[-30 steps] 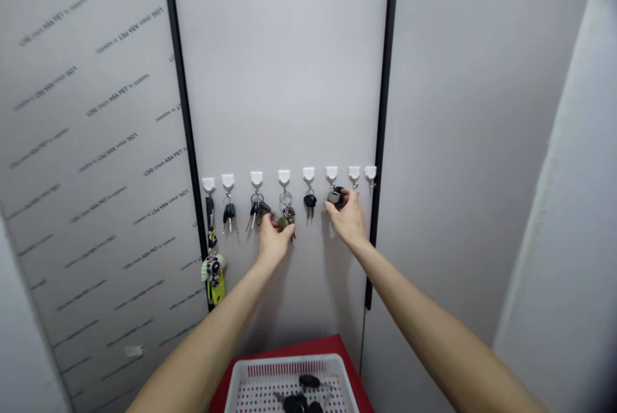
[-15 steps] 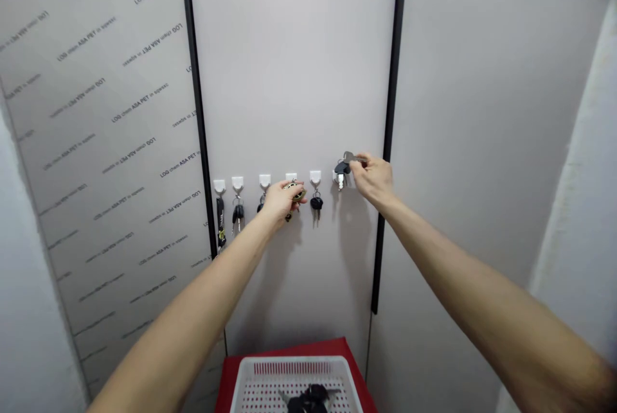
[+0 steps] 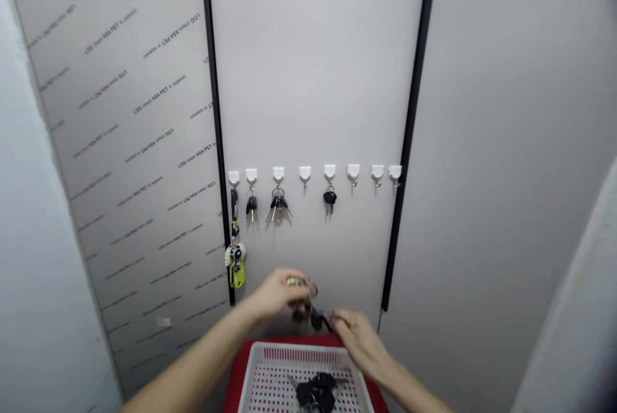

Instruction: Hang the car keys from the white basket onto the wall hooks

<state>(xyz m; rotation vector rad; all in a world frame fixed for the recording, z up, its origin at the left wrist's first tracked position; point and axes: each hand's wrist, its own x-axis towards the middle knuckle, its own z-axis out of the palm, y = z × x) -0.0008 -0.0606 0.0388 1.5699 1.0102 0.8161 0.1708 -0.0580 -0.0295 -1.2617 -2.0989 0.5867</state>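
Observation:
My left hand (image 3: pixel 279 294) is closed around a brass-coloured keychain (image 3: pixel 295 282) with a ring and dark pieces dangling below it, just above the basket. Close by on the right, my right hand (image 3: pixel 359 336) pinches a black-headed key (image 3: pixel 317 319) that spans the gap between both hands. Motion blur hides how the key and the keychain are joined, if at all. Beneath them, a white perforated basket (image 3: pixel 258 368) holds a pile of black-headed keys (image 3: pixel 318 394).
White hooks (image 3: pixel 353 171) line the pale panel. Key bunches (image 3: pixel 278 202) hang on several, and a black strap with a yellow-green tag (image 3: pixel 237 273) hangs far left. Long black handles (image 3: pixel 412 111) flank the panel. The basket sits on a red surface (image 3: pixel 238 368).
Both hands have come down from the hooks towards the basket, carrying the keychain and keys off the wall. The view has shifted, showing more hooks on the right.

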